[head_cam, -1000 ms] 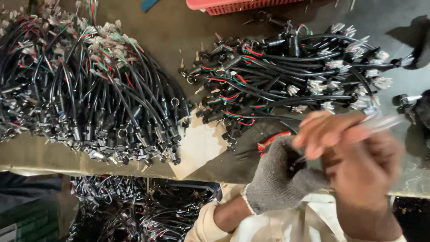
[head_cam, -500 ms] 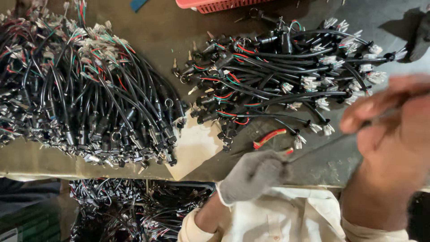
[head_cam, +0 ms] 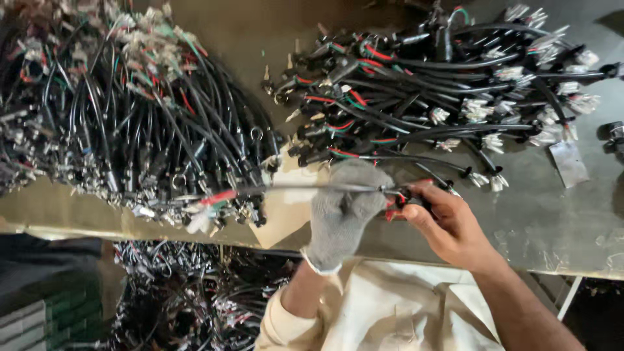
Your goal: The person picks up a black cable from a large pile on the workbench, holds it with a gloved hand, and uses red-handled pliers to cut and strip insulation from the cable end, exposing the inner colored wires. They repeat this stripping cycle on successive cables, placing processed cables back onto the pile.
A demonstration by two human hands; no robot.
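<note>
Both hands have dropped from the right edge of view to the table's near edge, and the cable, slanted half a second ago, now lies level. Left hand (head_cam: pixel 344 205), in a grey knit glove, is closed around the cable (head_cam: pixel 312 188) near its right end; right hand (head_cam: pixel 448 221), bare, pinches that end between thumb and fingertips, touching the glove. One cable is held: thin, dark, motion-blurred, with red and green leads and a pale terminal at its left tip. Its long axis runs left to right, parallel to the near edge, the tip pointing left and overlapping the near fringe of the left pile (head_cam: pixel 123 123). Two piles of similar black cables lie on the table (head_cam: pixel 552 214): the left pile toward the left edge, the right pile (head_cam: pixel 442 91) toward the far right corner, well apart from each other. Individual cables in them are too many to count. A third heap (head_cam: pixel 195 299) sits below the table edge.
</note>
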